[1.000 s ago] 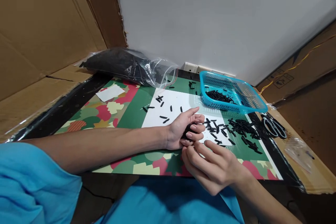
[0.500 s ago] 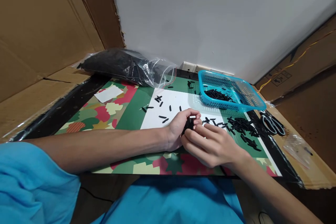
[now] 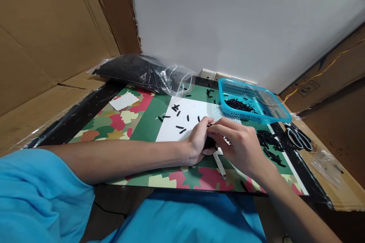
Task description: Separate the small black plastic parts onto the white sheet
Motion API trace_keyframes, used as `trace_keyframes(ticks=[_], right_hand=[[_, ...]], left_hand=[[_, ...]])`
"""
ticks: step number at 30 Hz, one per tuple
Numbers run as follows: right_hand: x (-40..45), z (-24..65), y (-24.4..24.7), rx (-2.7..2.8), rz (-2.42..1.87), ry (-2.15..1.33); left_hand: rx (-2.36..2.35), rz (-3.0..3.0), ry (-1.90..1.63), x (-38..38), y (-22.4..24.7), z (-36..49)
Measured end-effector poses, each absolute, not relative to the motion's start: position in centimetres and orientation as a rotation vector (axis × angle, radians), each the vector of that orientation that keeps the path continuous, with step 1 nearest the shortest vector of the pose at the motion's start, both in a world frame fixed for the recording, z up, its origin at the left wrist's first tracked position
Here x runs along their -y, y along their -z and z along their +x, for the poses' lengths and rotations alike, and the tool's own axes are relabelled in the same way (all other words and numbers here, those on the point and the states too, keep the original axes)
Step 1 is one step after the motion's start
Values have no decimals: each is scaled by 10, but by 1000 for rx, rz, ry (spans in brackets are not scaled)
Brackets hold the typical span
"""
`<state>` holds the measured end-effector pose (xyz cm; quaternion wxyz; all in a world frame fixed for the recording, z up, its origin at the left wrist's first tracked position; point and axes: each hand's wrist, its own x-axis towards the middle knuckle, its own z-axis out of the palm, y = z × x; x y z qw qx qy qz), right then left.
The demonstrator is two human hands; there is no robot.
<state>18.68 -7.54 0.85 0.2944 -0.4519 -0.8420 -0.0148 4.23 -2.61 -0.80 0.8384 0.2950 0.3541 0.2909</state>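
Observation:
My left hand is curled round a bunch of small black stick-like pieces, mostly hidden by the fingers. My right hand is closed, its fingertips pinched together at the top of the bunch, touching it; what they grip is hidden. A narrow white strip shows below the two hands; I cannot tell whether it hangs from them or lies on the board. Several loose black pieces are scattered on the white sheet beyond my left hand. Past my right hand lies a heap of black pieces.
A blue perforated basket with black pieces inside stands at the back right. A clear bag of dark contents lies at the back left, near a white paper scrap. Scissors and clear plastic are at right. Cardboard walls flank the board.
My right hand has moved up and turned, its fingertips now at the top of the bunch. The white strip below the hands has come into view. The view has shifted slightly.

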Motion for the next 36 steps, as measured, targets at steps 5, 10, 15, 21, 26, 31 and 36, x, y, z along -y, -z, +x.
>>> trace_keyframes(ticks=[5,10,15,21,26,31,36], right_hand=[[74,197,-11,2122,-1215,-118],[74,198,-17,2016,-1189,-213],[76,200,-17,1933,-1212,-338],[77,205,-8,1823,-1343,-423],[81,210,-4,1786,-1414,-519],[85,211,-1,1787,-1374,-535],[88,208,4,1754,-1322,-423]], left_hand=[[-720,644,-453,22,8,39],[-725,668,-409,21,4,37],[-730,658,-364,19,5,38],[-666,678,-340,18,11,36],[-657,710,-350,20,12,36],[-676,769,-344,21,13,38],[-643,780,-328,21,13,37]])
